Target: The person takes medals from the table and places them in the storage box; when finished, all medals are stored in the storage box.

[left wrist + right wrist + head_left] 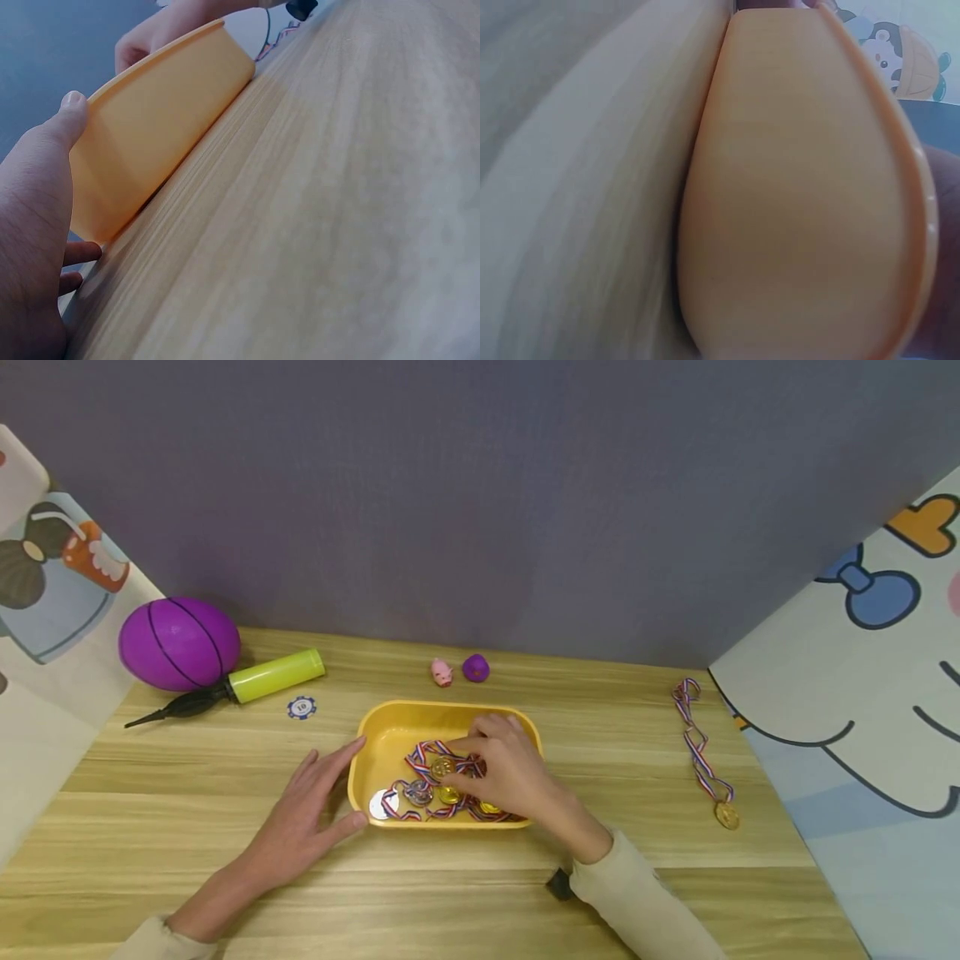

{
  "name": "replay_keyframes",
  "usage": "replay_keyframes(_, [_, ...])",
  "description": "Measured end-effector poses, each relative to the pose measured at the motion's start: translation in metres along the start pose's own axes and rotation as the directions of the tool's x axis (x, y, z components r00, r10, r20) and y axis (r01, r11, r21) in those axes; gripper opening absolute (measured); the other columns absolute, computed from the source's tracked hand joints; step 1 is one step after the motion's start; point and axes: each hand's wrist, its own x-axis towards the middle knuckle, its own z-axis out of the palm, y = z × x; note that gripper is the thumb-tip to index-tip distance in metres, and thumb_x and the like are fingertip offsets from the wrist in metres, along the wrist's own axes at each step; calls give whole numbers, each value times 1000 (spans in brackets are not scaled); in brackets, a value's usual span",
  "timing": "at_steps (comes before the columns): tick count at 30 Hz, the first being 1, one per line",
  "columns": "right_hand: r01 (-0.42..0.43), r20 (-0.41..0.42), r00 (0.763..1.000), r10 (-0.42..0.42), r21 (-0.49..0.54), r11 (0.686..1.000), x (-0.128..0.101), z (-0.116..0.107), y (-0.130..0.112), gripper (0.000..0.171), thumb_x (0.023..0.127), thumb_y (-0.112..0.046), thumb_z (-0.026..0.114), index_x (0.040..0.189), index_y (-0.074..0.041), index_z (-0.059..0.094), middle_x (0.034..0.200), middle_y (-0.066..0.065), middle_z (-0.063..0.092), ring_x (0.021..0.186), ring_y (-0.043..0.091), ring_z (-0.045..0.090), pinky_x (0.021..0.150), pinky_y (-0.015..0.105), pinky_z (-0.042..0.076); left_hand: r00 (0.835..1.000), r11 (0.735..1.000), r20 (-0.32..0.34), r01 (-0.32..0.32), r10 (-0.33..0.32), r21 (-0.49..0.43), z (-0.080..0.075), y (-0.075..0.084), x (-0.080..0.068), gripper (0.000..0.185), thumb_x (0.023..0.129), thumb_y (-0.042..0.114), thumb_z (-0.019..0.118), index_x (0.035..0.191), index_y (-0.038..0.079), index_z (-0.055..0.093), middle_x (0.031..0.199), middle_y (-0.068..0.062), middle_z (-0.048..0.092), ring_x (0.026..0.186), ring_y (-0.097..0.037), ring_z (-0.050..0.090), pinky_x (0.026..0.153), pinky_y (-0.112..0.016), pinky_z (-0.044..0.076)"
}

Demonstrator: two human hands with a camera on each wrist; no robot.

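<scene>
A yellow plastic basin (420,707) stands on the wooden table with several medals on striped ribbons in it, among them a gold medal (442,767) and a silver medal (417,792). Also inside, at its near left corner, lies a white disc (383,804). My left hand (303,822) rests against the basin's left end, thumb and fingers spread along the rim. Over the right part of the basin, my right hand (510,768) reaches in among the medals, thumb and forefinger apart beside the gold medal. The basin wall (795,187) hides these fingers from the right wrist view.
To the left lie a purple ball (180,643), a yellow-green hand pump (277,677) and a poker chip (302,707). Behind the basin are a pink toy pig (442,672) and a small purple toy (476,668). Another ribboned gold medal (727,815) lies far right. A grey wall (480,527) closes the back.
</scene>
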Motion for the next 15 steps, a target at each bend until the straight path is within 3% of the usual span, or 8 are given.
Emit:
replay_keyframes(7, [-5,-176,984,22,93,996,-15,-9,2,39,87,-29,98,117,-7,87,91,3,63,84,14,49,80,37,39,1000,1000,0,3,-3,-4,0,1,0,95,101,40,81,178,21,28,170,-15,51,152,-45,49,140,-46,4])
replay_keyframes(15, [37,-385,923,14,123,992,-36,-19,12,30,81,-15,99,107,-5,89,85,1,62,78,14,51,74,33,38,1000,1000,4,7,-7,-4,-1,3,0,95,100,38,81,178,22,28,170,-15,50,152,-45,48,140,-45,4])
